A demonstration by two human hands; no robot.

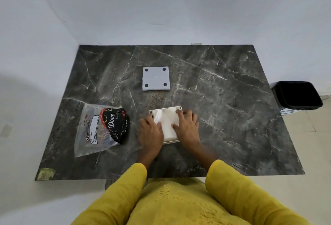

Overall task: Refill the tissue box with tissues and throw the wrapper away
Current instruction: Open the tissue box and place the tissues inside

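A white open tissue box [167, 109] stands on the dark marble table, close to the front middle. A stack of white tissues [167, 122] lies in it. My left hand [150, 131] rests on the stack's left side, fingers curled at its edge. My right hand [187, 126] lies flat on the stack's right side, fingers spread and pressing down. The clear plastic wrapper [100, 129], printed black and red, lies flat on the table to the left of the box, apart from both hands.
The box's white square lid [155, 78], underside up with dark round feet, lies further back on the table [232, 108]. A black bin [297, 95] stands on the floor past the table's right edge. White walls close the back and left.
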